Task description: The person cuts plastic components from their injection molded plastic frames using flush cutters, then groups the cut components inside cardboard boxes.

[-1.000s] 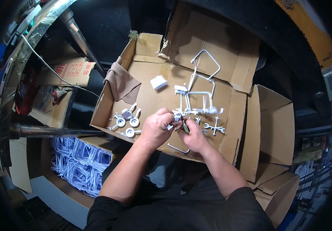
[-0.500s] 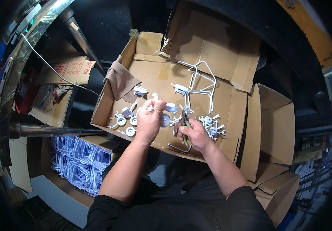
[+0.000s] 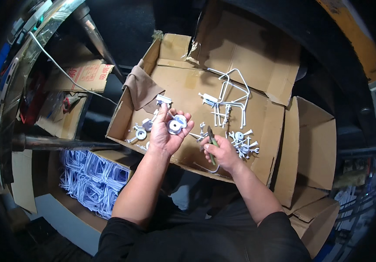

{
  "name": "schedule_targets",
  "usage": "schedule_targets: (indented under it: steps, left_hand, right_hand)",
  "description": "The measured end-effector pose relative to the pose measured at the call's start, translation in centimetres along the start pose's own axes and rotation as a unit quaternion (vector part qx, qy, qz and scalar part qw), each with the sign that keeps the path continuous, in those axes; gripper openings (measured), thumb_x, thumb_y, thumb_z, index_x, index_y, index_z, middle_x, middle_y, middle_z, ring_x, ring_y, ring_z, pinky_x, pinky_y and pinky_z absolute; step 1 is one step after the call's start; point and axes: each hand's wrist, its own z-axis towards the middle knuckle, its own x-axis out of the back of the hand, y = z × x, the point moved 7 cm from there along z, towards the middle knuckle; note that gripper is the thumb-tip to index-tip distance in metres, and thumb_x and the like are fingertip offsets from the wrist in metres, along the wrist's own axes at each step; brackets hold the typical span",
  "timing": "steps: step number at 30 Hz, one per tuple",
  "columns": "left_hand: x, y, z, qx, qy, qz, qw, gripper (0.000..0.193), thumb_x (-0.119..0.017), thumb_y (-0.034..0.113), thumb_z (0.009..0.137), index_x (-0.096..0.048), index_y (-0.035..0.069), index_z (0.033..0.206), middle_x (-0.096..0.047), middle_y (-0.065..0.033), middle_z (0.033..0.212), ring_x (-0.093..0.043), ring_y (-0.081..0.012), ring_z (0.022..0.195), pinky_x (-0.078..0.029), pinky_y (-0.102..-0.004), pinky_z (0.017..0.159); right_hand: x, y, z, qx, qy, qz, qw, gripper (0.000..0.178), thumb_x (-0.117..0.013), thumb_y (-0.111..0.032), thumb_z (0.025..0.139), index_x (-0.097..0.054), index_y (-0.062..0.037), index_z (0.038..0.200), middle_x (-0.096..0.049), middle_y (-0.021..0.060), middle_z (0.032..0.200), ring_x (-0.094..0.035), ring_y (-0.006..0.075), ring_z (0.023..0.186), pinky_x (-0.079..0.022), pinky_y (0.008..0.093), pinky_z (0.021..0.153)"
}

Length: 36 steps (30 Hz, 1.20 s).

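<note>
Palm up, my left hand (image 3: 163,136) cradles white round plastic parts (image 3: 176,125) against its curled fingers. One shows a dark centre hole. My right hand (image 3: 223,153) grips green-handled cutting pliers (image 3: 213,148), their jaws pointing away from me. Just left of the jaws is a thin branching white plastic piece (image 3: 202,130). Beyond my left fingertips sits a white block-shaped part (image 3: 164,100). More round white parts (image 3: 141,133) lie left of that hand, partly hidden by it. A pile of small white parts (image 3: 243,146) is right of the pliers.
Everything lies in a shallow cardboard box (image 3: 177,74). Bent white rods (image 3: 240,89) and another block-shaped part (image 3: 208,99) are toward its far right. A brown cloth (image 3: 141,87) hangs over its left wall. Lower left, a carton holds many bent white rods (image 3: 92,181). Cardboard flaps (image 3: 312,144) stand at right.
My left hand has turned from a raised pinch to palm up, with the round parts lying in it. The branching piece has come away from the pliers' jaws. My right hand barely moved.
</note>
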Motion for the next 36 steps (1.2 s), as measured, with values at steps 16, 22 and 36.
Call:
schedule_targets:
  steps: [16,22,36]
  left_hand:
    - [5.8,7.4,-0.4,-0.173,0.182,-0.198,0.947,0.073,-0.045,0.038,0.09,-0.018,-0.011,0.136,-0.039,-0.0228,0.126,-0.042,-0.0319,0.12,-0.035,-0.0437,0.107]
    - [4.9,4.9,-0.3,-0.146,0.192,-0.049,0.969,0.042,-0.046,0.036,0.091,-0.043,0.003,0.118,-0.053,-0.0151,0.11,-0.055,-0.0275,0.096,-0.047,-0.0423,0.087]
    - [2.5,0.3,0.1,-0.071,0.121,0.114,0.984,0.027,-0.049,0.028,0.092,-0.049,0.008,0.11,-0.061,-0.009,0.091,-0.062,-0.0237,0.073,-0.052,-0.0347,0.065]
  right_hand:
    - [1.3,-1.0,0.5,0.054,0.037,0.01,0.998,0.013,-0.055,-0.012,0.09,-0.056,-0.0003,0.095,-0.054,0.0027,0.074,-0.052,0.009,0.064,-0.044,0.0249,0.054]
    - [9.4,-4.1,-0.1,0.077,0.295,-0.375,0.875,0.022,-0.06,-0.015,0.085,-0.058,-0.0027,0.104,-0.062,0.0168,0.097,-0.062,0.0282,0.087,-0.049,0.0391,0.078]
    - [9.1,-3.5,0.5,0.105,0.198,-0.528,0.819,0.038,-0.064,-0.013,0.078,-0.06,-0.0035,0.114,-0.055,0.0162,0.119,-0.053,0.0338,0.112,-0.041,0.0386,0.099]
